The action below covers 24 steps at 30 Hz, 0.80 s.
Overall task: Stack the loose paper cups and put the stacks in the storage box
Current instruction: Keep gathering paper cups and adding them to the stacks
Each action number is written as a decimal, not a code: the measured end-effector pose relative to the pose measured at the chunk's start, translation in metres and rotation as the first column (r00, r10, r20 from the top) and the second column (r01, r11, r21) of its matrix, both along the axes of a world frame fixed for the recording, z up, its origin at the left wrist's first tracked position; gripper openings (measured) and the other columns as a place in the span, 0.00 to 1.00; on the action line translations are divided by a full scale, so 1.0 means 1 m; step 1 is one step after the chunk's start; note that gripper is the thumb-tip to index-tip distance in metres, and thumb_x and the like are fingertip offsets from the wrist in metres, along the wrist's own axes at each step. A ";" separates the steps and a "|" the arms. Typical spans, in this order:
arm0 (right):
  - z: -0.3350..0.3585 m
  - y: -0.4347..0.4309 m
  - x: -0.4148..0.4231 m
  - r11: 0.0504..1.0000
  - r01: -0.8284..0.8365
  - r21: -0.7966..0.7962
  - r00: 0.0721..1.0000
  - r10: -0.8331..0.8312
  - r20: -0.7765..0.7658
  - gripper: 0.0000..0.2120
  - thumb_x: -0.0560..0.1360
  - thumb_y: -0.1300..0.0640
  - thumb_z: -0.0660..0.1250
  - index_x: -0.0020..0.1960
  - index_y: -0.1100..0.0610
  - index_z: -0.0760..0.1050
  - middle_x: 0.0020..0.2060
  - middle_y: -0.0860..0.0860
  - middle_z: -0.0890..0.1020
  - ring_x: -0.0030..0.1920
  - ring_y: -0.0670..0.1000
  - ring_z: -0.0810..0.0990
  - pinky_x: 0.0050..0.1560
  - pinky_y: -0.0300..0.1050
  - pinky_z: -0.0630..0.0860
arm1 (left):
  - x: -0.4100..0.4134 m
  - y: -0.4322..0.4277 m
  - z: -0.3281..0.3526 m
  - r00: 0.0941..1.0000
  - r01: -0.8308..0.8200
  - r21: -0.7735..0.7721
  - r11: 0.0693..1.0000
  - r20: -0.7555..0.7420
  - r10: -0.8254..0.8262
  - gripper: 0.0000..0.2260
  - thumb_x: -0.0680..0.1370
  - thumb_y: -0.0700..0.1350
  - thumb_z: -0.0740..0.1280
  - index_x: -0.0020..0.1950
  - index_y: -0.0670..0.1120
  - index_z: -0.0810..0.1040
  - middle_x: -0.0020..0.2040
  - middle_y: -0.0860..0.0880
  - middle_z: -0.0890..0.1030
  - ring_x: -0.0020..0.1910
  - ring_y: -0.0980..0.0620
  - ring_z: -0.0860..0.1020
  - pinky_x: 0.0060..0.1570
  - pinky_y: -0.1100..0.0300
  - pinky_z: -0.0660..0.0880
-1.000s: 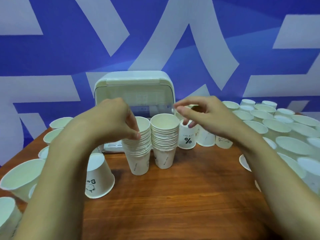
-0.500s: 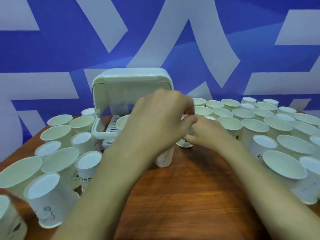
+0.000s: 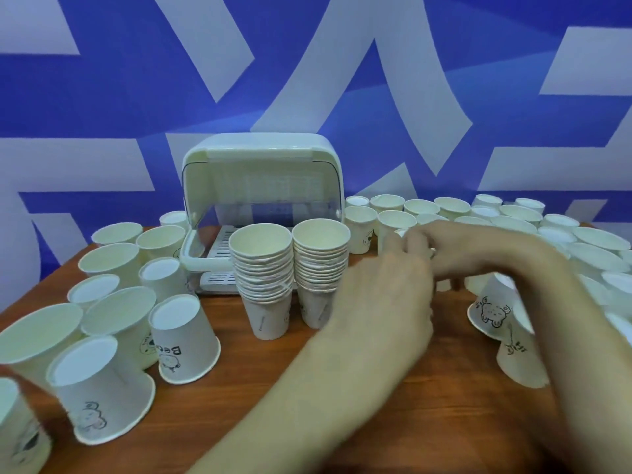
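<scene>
Two cup stacks (image 3: 289, 271) stand upright side by side on the table (image 3: 393, 422), just in front of the open storage box (image 3: 261, 186). Both hands reach into the loose cups (image 3: 513, 217) on the right; left hand (image 3: 386, 295) blurred, grip unclear, and right hand (image 3: 478, 251) curled, contents hidden. Still collecting. Next: grab a cup and nest it squarely.

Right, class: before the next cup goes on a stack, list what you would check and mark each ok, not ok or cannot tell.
1. Box lid raised, front open: ok.
2. Left stack upright on the table: ok.
3. Right stack upright, beside the left one: ok.
4. Right hand has a cup in its grip: cannot tell, blurred.
5. Left hand empty: cannot tell, blurred.
6. Loose cups all mouth up: not ok, the "Bec" cup stands mouth down.
</scene>
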State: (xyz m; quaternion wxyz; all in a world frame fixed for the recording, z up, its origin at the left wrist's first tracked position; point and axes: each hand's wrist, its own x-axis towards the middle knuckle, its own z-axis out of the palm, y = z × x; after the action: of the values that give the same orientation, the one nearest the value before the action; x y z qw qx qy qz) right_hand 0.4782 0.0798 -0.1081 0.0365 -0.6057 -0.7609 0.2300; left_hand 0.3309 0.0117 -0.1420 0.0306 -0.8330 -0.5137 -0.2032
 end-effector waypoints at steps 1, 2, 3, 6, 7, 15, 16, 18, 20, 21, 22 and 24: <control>0.006 -0.005 0.011 0.999 0.022 -0.039 0.998 -0.024 -0.066 0.09 0.68 0.55 0.76 0.44 0.44 0.79 0.38 0.39 0.84 0.35 0.46 0.85 0.34 0.47 0.80 | 0.007 -0.001 -0.008 1.000 -0.011 -0.009 1.000 -0.008 0.011 0.32 0.74 0.51 0.70 0.73 0.47 0.58 0.64 0.45 0.68 0.52 0.40 0.78 0.38 0.54 0.66; 0.010 -0.007 0.021 0.998 0.061 -0.005 0.991 -0.061 -0.117 0.11 0.69 0.56 0.76 0.47 0.45 0.79 0.42 0.40 0.85 0.36 0.47 0.85 0.34 0.46 0.80 | 0.013 0.000 -0.013 1.000 -0.028 -0.021 0.999 -0.015 0.028 0.36 0.75 0.52 0.70 0.75 0.46 0.54 0.67 0.43 0.66 0.53 0.40 0.79 0.38 0.53 0.66; 0.012 -0.006 0.030 0.991 0.124 0.057 0.983 -0.114 -0.141 0.11 0.70 0.55 0.77 0.50 0.48 0.79 0.45 0.42 0.85 0.35 0.47 0.85 0.32 0.43 0.78 | 0.018 0.002 -0.020 0.999 -0.030 -0.023 0.999 -0.018 0.030 0.38 0.76 0.53 0.69 0.77 0.46 0.50 0.71 0.41 0.61 0.53 0.39 0.78 0.38 0.54 0.66; -0.001 0.013 0.047 0.919 0.281 0.276 0.959 -0.279 -0.045 0.13 0.72 0.56 0.76 0.54 0.50 0.78 0.52 0.44 0.82 0.34 0.47 0.83 0.29 0.39 0.73 | 0.029 0.012 -0.036 0.994 -0.044 -0.040 0.998 -0.104 0.039 0.42 0.76 0.53 0.69 0.79 0.50 0.42 0.78 0.37 0.46 0.56 0.37 0.78 0.38 0.54 0.67; -0.007 0.017 0.048 0.915 0.286 0.284 0.955 -0.296 -0.007 0.15 0.72 0.57 0.76 0.56 0.51 0.77 0.54 0.45 0.81 0.35 0.47 0.83 0.29 0.38 0.73 | 0.031 0.016 -0.041 0.989 -0.051 -0.045 0.998 -0.144 0.044 0.42 0.77 0.53 0.68 0.79 0.50 0.42 0.78 0.36 0.45 0.56 0.37 0.78 0.38 0.54 0.67; -0.032 0.036 0.043 0.936 0.250 0.248 0.933 -0.302 0.198 0.11 0.67 0.57 0.77 0.47 0.50 0.79 0.42 0.47 0.84 0.33 0.47 0.84 0.45 0.53 0.84 | 0.026 0.020 -0.043 0.977 -0.053 0.035 0.998 -0.206 0.059 0.20 0.77 0.51 0.66 0.66 0.50 0.63 0.60 0.43 0.68 0.33 0.47 0.67 0.27 0.58 0.54; -0.032 0.037 0.042 0.936 0.243 0.255 0.930 -0.300 0.214 0.08 0.67 0.58 0.76 0.44 0.50 0.80 0.40 0.47 0.84 0.33 0.47 0.84 0.45 0.53 0.84 | 0.026 0.018 -0.040 0.979 -0.053 0.043 0.998 -0.196 0.061 0.20 0.77 0.52 0.66 0.65 0.49 0.63 0.59 0.44 0.68 0.32 0.47 0.67 0.27 0.58 0.54; -0.032 0.037 0.041 0.938 0.238 0.251 0.920 -0.301 0.250 0.06 0.68 0.59 0.75 0.40 0.50 0.81 0.38 0.48 0.84 0.35 0.49 0.84 0.46 0.53 0.84 | 0.025 0.015 -0.034 0.978 -0.059 0.038 0.998 -0.200 0.065 0.21 0.77 0.55 0.65 0.65 0.48 0.63 0.59 0.44 0.67 0.35 0.45 0.69 0.29 0.57 0.58; -0.029 0.035 0.040 0.948 0.231 0.220 0.917 -0.288 0.276 0.06 0.68 0.61 0.75 0.39 0.51 0.82 0.38 0.49 0.85 0.36 0.49 0.83 0.45 0.52 0.84 | 0.023 0.013 -0.030 0.971 -0.062 -0.014 0.998 -0.232 0.057 0.22 0.77 0.58 0.63 0.67 0.48 0.65 0.59 0.44 0.66 0.40 0.44 0.73 0.34 0.55 0.61; -0.026 0.033 0.038 0.953 0.227 0.200 0.917 -0.278 0.286 0.06 0.68 0.61 0.75 0.39 0.51 0.82 0.37 0.50 0.85 0.36 0.49 0.83 0.42 0.49 0.83 | 0.021 0.011 -0.026 0.963 -0.065 -0.053 0.996 -0.264 0.049 0.22 0.77 0.58 0.63 0.66 0.47 0.68 0.59 0.44 0.66 0.42 0.44 0.73 0.36 0.54 0.63; -0.023 0.031 0.036 0.960 0.219 0.176 0.919 -0.264 0.294 0.06 0.68 0.61 0.76 0.40 0.52 0.82 0.36 0.51 0.84 0.36 0.49 0.83 0.37 0.46 0.81 | 0.019 0.010 -0.022 0.957 -0.064 -0.075 0.995 -0.288 0.040 0.22 0.77 0.58 0.64 0.65 0.47 0.70 0.59 0.44 0.67 0.43 0.45 0.73 0.37 0.53 0.64; -0.017 0.023 0.030 0.973 0.200 0.114 0.924 -0.226 0.309 0.05 0.69 0.61 0.77 0.40 0.54 0.81 0.33 0.51 0.83 0.33 0.49 0.81 0.29 0.40 0.74 | 0.014 0.008 -0.013 0.950 -0.071 -0.115 0.991 -0.312 0.032 0.23 0.76 0.58 0.66 0.64 0.46 0.70 0.57 0.45 0.69 0.47 0.44 0.75 0.38 0.52 0.65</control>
State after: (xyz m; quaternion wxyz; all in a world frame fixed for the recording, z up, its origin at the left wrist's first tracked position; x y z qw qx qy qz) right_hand 0.5085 0.1031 -0.1247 -0.0380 -0.7122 -0.6948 0.0927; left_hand 0.3451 0.0193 -0.1552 0.0639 -0.8411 -0.5359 -0.0368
